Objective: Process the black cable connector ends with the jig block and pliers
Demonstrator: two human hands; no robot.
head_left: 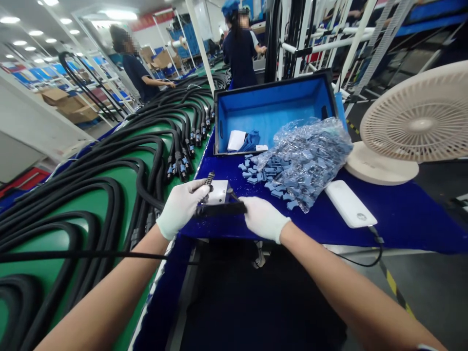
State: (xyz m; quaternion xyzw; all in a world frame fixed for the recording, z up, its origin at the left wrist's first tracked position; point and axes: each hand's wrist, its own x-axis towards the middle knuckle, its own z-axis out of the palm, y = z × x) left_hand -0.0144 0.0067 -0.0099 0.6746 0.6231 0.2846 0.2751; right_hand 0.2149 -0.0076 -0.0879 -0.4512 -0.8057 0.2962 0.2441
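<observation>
My left hand [185, 204], in a white glove, is closed in a pinch on a small dark ribbed fitting [209, 179] that stands upright. Right beside it, a silver metal block [219, 191] rests on the blue-covered table. A black bar-like piece [222, 209] runs along the near side of the block. My right hand [263, 217], also gloved in white, closes on the right end of this piece. A short dark lever [233, 195] shows between the block and my right fingers. What lies under the left fingertips is hidden.
Black hoses [109, 187] with connector ends cover the green conveyor [78, 226] on the left. Blue clips [270, 173] spill from a plastic bag [314, 151] before a blue bin [270, 109]. A white power bank [350, 204] and a fan [420, 122] stand right. Two people work beyond.
</observation>
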